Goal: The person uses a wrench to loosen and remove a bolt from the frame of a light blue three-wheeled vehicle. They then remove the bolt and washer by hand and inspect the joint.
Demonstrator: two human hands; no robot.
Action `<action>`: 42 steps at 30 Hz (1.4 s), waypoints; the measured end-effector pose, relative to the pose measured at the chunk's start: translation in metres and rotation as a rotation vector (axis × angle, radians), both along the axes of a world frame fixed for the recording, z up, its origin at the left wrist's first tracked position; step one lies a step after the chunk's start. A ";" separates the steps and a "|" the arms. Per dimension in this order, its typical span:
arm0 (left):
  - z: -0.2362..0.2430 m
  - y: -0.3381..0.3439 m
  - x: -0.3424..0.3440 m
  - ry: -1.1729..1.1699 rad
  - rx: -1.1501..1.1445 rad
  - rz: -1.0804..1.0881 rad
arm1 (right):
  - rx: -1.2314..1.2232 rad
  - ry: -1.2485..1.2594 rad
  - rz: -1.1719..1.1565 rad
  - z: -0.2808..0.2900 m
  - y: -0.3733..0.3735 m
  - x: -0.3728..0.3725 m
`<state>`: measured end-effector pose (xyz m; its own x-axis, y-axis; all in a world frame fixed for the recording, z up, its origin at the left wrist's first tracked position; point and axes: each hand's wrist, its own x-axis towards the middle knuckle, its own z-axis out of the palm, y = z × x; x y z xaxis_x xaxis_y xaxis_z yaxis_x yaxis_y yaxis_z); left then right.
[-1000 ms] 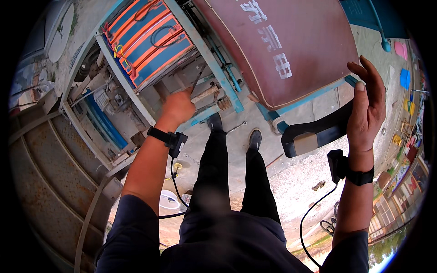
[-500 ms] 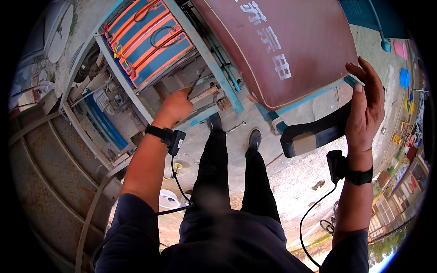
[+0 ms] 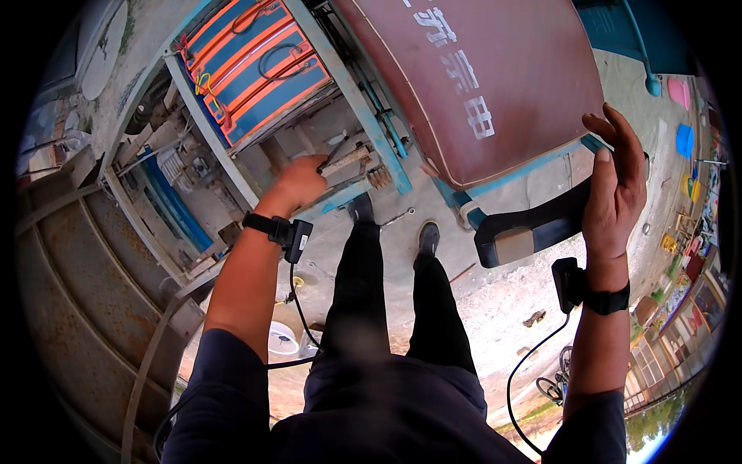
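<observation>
My left hand point(image 3: 300, 184) is closed at the front end of a teal metal frame point(image 3: 352, 100). A dark slim tool point(image 3: 335, 147) sticks out past its fingers; its exact kind is hard to make out. Beside it lie a wooden strip point(image 3: 345, 162) and the frame's lower crossbar. On the other side, my right hand point(image 3: 616, 189) is raised with its fingers apart and nothing visible in it. It is by the outer end of a curved black mudguard point(image 3: 533, 224), near the corner of a brown padded seat point(image 3: 495, 85); whether it touches either is unclear.
Blue-and-orange batteries point(image 3: 267, 73) sit inside the frame. A rusty metal cargo bed point(image 3: 85, 301) fills the left. On the concrete floor are a wrench point(image 3: 398, 217) and a white bucket point(image 3: 283, 340). A bicycle point(image 3: 555, 383) stands at the lower right. Cables run from both wrist devices.
The view has shifted slightly. Both hands keep nearly the same place and pose, and the dark tool tilts a little differently by my left hand.
</observation>
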<state>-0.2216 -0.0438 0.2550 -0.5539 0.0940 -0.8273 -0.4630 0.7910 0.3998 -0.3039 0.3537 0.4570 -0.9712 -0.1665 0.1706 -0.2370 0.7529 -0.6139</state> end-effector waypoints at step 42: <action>-0.209 0.142 0.319 0.247 -0.082 -0.065 | -0.507 -1.124 0.205 -0.324 -0.055 0.234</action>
